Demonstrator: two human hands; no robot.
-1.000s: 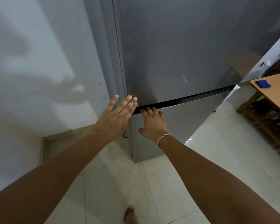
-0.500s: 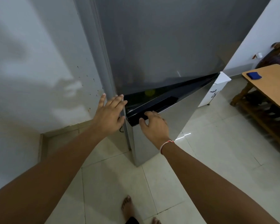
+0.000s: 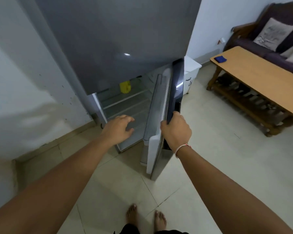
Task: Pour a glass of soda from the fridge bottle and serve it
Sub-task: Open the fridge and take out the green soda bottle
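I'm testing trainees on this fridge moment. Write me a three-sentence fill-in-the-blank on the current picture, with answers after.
1. The right hand grips the edge of the lower fridge ____, which stands open.
2. The left hand reaches toward the fridge shelves and holds ____.
3. The small cloth lying on the wooden table is ____ in colour.

Missing words: door; nothing; blue
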